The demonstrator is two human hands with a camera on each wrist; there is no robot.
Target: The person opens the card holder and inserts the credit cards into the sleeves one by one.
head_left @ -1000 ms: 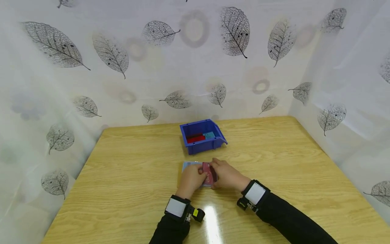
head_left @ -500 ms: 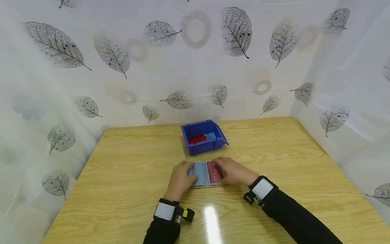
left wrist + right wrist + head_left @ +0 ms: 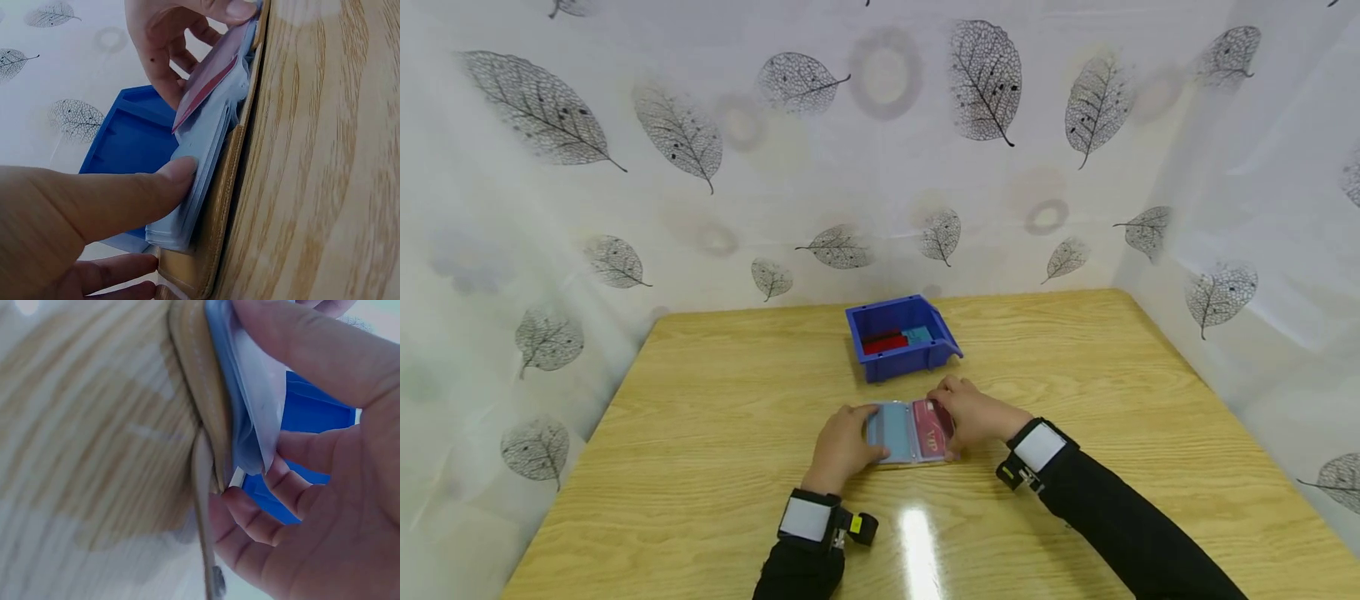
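A tan card holder (image 3: 200,250) lies spread on the table, its clear plastic sleeves (image 3: 895,432) fanned to both sides. Inside a sleeve on the right half is a red VIP card (image 3: 931,429). My left hand (image 3: 841,448) grips the left half, with the thumb (image 3: 178,172) on top of the sleeves and the fingers at the cover's outer edge. My right hand (image 3: 977,413) pinches the right-hand sleeves between thumb and fingers. In the right wrist view, a strap (image 3: 203,506) with a snap hangs off the holder's edge.
A blue bin (image 3: 902,363) stands just behind the card holder, with red (image 3: 883,342) and teal (image 3: 917,335) items inside. The wooden table (image 3: 722,400) meets a leaf-patterned curtain (image 3: 880,167) at the back and sides.
My left hand has moved left from the red card to the holder's left half, uncovering the pale blue sleeves. My right hand has shifted slightly right, still at the red card side.
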